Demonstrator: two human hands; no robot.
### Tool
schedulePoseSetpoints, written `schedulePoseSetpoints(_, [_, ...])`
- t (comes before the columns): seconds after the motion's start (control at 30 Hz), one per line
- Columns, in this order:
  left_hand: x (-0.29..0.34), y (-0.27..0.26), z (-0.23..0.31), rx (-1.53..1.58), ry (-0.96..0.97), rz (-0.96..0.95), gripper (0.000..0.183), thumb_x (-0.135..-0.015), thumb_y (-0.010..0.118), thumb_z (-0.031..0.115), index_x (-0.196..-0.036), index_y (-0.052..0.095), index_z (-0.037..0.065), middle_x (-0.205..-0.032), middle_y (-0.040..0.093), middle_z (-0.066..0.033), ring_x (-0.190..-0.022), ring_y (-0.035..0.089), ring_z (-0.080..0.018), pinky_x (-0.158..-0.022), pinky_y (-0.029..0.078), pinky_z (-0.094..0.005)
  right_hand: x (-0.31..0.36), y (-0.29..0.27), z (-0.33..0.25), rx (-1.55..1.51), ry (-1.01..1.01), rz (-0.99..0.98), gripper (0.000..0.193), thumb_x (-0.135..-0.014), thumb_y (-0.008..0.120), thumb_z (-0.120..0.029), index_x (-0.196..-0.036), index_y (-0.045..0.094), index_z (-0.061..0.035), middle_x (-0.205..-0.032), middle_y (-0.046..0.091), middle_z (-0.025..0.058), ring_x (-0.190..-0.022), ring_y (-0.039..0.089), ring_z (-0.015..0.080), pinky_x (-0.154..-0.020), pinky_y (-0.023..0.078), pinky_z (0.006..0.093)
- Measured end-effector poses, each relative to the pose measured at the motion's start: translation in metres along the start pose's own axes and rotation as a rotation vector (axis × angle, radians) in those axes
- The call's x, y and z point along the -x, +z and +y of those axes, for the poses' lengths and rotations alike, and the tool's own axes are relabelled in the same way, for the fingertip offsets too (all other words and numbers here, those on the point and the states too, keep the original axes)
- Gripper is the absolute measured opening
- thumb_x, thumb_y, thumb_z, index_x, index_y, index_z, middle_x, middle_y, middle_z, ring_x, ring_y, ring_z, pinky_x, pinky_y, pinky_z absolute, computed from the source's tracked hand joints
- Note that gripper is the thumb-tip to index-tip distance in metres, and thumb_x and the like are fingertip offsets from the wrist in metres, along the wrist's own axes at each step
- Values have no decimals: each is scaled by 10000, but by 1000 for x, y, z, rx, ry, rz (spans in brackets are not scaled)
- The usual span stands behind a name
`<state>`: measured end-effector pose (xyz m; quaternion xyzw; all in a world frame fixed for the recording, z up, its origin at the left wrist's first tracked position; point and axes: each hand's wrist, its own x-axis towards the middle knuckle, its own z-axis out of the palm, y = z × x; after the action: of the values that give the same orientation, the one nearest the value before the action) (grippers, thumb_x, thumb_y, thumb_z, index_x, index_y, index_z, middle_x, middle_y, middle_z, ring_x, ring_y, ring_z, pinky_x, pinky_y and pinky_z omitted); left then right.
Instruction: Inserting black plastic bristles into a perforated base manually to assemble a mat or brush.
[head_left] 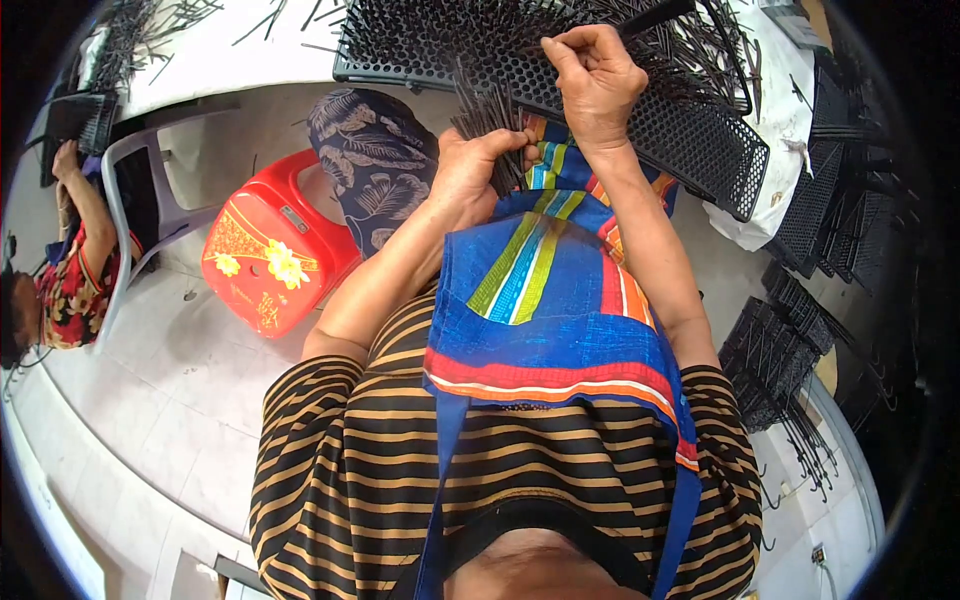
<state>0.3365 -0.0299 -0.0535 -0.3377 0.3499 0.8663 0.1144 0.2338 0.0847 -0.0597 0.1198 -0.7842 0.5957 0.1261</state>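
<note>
Inside left hand (470,168), black rods (487,112)

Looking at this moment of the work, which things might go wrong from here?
First, the left hand grips many thin dark sticks in one loose bunch, so some might slip out onto the apron. Second, the right hand is close above the tray, where many sticks already stand, and its wrist might knock them. Third, the tray's near edge seems to reach past the table, so a push there might tip it.
</note>
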Motion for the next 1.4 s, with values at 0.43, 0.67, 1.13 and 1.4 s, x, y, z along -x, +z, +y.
schedulePoseSetpoints(0.43, [-1, -3, 7, -2, 33, -54, 114, -794, 632, -36, -899, 636, -81, -816, 681, -149, -662, 672, -217, -608, 572, -303, 22, -14, -17, -317, 549, -467, 133, -784, 706, -47, -884, 670, 32, -709, 635, 20, -608, 605, 75, -477, 463, 221])
schedulePoseSetpoints(0.67, [-4, -1, 6, -40, 87, -74, 128, -806, 621, -22, -922, 645, -73, -820, 685, -147, -680, 680, -220, -608, 573, -310, 27, -18, -14, -291, 589, -429, 165, -785, 695, -10, -945, 672, 18, -674, 642, 21, -513, 542, 47, -463, 391, 175])
schedulePoseSetpoints(1.13, [0, -3, 5, -100, 63, 51, 111, -797, 652, -23, -896, 643, -72, -817, 686, -155, -668, 681, -218, -565, 564, -308, 5, -10, -16, -349, 143, 49, 125, -829, 668, 17, -924, 587, 17, -728, 635, 45, -511, 515, 36, -441, 398, 188])
schedulePoseSetpoints(1.4, [-1, 2, 10, -30, 2, 38, 85, -789, 626, -34, -871, 645, -49, -772, 674, -127, -589, 634, -178, -503, 515, -278, -6, -1, 3, -67, -32, 57, 77, -803, 698, -20, -859, 647, -38, -678, 653, 27, -558, 583, 42, -531, 461, 210])
